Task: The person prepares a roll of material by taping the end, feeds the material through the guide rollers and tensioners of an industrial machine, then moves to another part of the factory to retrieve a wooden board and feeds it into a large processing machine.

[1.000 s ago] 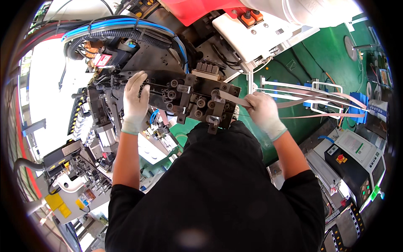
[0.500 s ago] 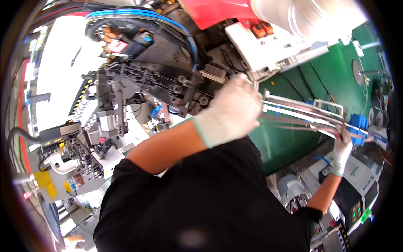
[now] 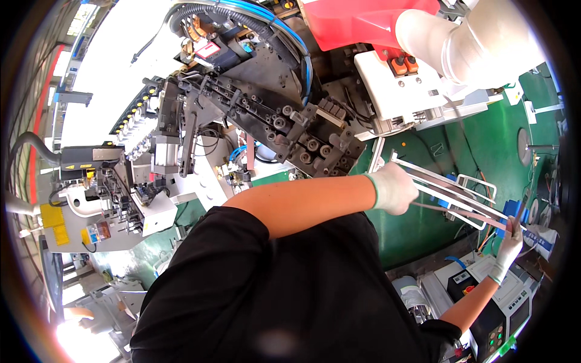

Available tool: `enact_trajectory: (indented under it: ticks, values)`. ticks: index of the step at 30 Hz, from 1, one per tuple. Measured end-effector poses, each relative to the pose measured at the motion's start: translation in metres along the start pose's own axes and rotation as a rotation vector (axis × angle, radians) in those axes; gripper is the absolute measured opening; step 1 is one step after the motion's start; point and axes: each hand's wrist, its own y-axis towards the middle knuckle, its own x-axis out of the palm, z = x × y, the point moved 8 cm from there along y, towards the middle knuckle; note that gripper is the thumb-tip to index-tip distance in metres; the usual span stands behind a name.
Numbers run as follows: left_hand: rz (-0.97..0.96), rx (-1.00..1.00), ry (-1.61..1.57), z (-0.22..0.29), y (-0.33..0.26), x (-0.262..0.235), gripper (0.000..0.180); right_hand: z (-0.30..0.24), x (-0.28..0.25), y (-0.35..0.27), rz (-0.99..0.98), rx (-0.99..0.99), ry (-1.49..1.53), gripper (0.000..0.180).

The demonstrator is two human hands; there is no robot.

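A thin, brownish flat metal strip (image 3: 467, 214) stretches between my two gloved hands, to the right of the machine. Its near-left end runs into my left hand (image 3: 394, 189), which is closed round it; the fingertips are mostly hidden behind the glove. Farther right, my right hand (image 3: 508, 249) pinches the strip between thumb and fingers. A length of strip also sticks up past that hand. Beside the strip lies a white rail frame (image 3: 451, 190), long and narrow, close to my left hand.
A dark feeding machine with rollers (image 3: 311, 145) stands ahead of me. Beyond it are a white box with orange connectors (image 3: 393, 81), a red cover (image 3: 363, 21) and a thick pale duct (image 3: 466, 48). A control panel (image 3: 493, 302) sits at the lower right, over green floor (image 3: 393, 236).
My left hand has moved down and to the right, away from the machine's rollers. My right hand has shifted right and lower. The view has turned slightly, and the strips between the hands have shifted.
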Motion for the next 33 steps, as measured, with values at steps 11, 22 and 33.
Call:
enact_trajectory:
  ticks: [11, 22, 33]
  values:
    - [0.331, -0.043, -0.038, -0.029, -0.032, 0.010, 0.044, -0.099, 0.046, -0.018, -0.046, -0.159, 0.122, 0.023]
    - [0.273, -0.178, -0.069, -0.043, 0.013, 0.019, 0.016, -0.207, 0.069, -0.040, -0.304, -0.359, 0.113, 0.035]
    - [0.510, 0.392, -0.226, 0.082, -0.041, -0.036, 0.014, -0.240, 0.170, -0.035, -0.496, -0.533, 0.031, 0.018]
